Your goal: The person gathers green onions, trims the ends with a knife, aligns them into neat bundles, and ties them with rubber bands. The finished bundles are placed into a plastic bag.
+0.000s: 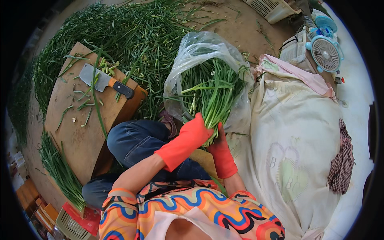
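Observation:
Both my hands wear red rubber gloves. My left hand (195, 132) and my right hand (221, 147) need telling apart by arm: the arm from the picture's left ends in my left hand, the other in my right hand. Together they grip the pale stem ends of a bunch of green leafy stalks (217, 105), likely garlic chives. Its leaves reach into the mouth of a clear plastic bag (175, 87), which holds more greens. On a wooden board (75, 141) at the left lies a cleaver (103, 81) with a black and orange handle, among cut stem pieces.
A large heap of loose greens (120, 36) covers the floor beyond the board. Another bunch (60, 171) lies left of the board. A pale patterned cloth (288, 135) covers something at the right. Farther back are a light blue fan (325, 54) and a plastic crate (271, 10).

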Motion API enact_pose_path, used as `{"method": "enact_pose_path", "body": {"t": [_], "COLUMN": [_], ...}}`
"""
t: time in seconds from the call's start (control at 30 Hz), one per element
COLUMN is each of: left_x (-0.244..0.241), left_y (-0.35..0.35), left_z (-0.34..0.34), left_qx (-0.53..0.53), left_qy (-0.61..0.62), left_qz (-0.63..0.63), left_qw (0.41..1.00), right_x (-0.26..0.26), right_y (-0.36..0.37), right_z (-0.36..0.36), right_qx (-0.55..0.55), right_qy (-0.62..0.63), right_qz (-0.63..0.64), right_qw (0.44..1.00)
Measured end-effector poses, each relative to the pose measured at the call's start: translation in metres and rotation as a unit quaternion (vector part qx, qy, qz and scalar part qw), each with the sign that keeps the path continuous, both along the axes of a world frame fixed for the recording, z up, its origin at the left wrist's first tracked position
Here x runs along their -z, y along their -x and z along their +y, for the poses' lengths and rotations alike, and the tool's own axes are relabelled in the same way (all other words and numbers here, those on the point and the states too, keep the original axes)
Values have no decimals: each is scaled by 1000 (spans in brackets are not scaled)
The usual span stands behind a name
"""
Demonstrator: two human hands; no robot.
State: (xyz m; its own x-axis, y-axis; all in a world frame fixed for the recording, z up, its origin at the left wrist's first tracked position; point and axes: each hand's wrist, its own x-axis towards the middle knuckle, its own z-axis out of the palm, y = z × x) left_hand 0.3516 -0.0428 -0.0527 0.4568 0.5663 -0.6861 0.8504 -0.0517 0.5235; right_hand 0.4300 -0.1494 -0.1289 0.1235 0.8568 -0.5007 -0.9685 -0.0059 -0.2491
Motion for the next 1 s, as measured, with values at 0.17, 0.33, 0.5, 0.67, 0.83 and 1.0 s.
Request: {"method": "enact_pose_path", "body": {"t": [0.17, 0.33, 0.5, 0.67, 0.83, 1.0], "left_x": [-43, -94, -110, -66, -53, -78], "left_y": [49, 92, 168, 262, 344, 447], "left_z": [-42, -41, -1, 40, 3, -31], "left_qx": [-38, -172, -356, -556, -586, -511], "left_qy": [-95, -161, -212, -150, -11, -369], "left_qz": [-131, -230, -278, -341, -212, 45], "left_qw": [986, 944, 867, 743, 782, 775], "right_x": [-23, -107, -160, -141, -117, -158], "right_y": [16, 34, 95, 205, 293, 281], "right_z": [-34, 13, 116, 210, 212, 225], "right_qx": [-55, -79, -246, -444, -544, -584], "right_qy": [-93, -94, -169, -173, -217, -157], "right_qz": [-90, -238, -322, -373, -566, -682], "right_qw": [990, 964, 899, 796, 580, 412]}}
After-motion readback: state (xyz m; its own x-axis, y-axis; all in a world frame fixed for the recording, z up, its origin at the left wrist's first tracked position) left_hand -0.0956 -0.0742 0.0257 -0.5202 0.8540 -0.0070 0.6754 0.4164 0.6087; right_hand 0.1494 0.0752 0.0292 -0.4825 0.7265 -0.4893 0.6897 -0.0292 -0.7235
